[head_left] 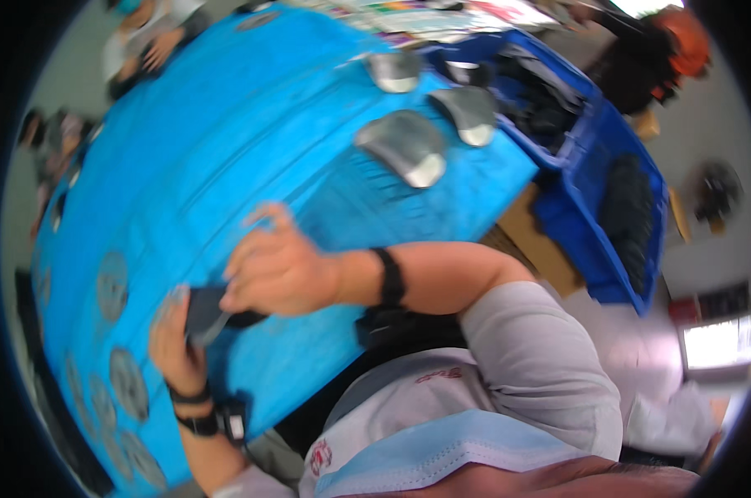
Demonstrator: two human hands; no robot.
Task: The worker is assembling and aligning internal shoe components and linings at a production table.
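Note:
My left hand (pixel 176 336) is closed around a small dark, flat piece (pixel 205 309) above the blue table, low at the left. My right hand (pixel 280 266) is over the piece's right edge, with thumb and fingertips pinched together against it and one finger raised. A thin pale edge or strip shows just below those fingertips; blur hides what they grip. Beyond my right hand, at the table's far right, lie several curved grey-black pieces with silvery ends, among them a large one (pixel 402 145) and another (pixel 467 114).
The blue-covered table (pixel 218 158) carries round grey discs (pixel 129 384) along its left side. A blue bin (pixel 550 104) with dark items stands at the right, beside a second blue bin (pixel 620 224) and a cardboard box (pixel 541 241). Other people sit or stand at the far edges.

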